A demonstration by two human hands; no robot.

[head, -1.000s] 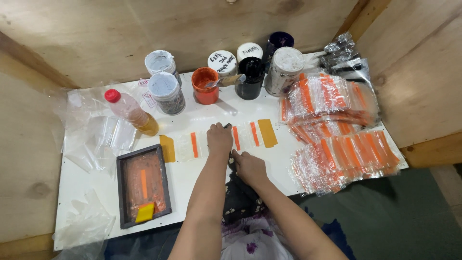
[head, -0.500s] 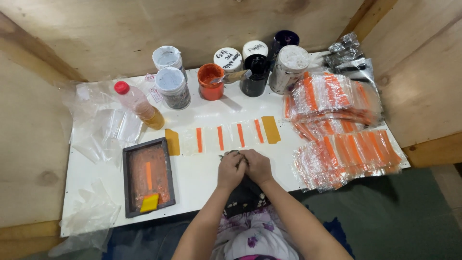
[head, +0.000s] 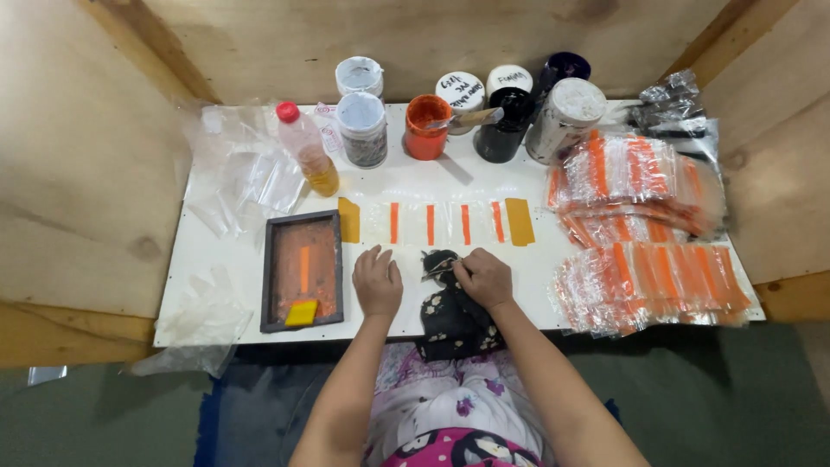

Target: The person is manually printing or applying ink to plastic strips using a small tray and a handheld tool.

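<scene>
Black floral cloth lies bunched at the white table's near edge, and the right hand pinches its top fold, fingers clamped on the fabric. Left hand rests flat just beside it, fingers loosely together, holding nothing, below the row of orange-striped clear bags.

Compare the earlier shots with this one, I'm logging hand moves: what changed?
Both hands pulled back from the row of orange-striped strips toward the table's near edge. The left hand now lies flat on the table; the right hand pinches a dark floral cloth. Strips, screen frame, jars and bags stayed put.
</scene>
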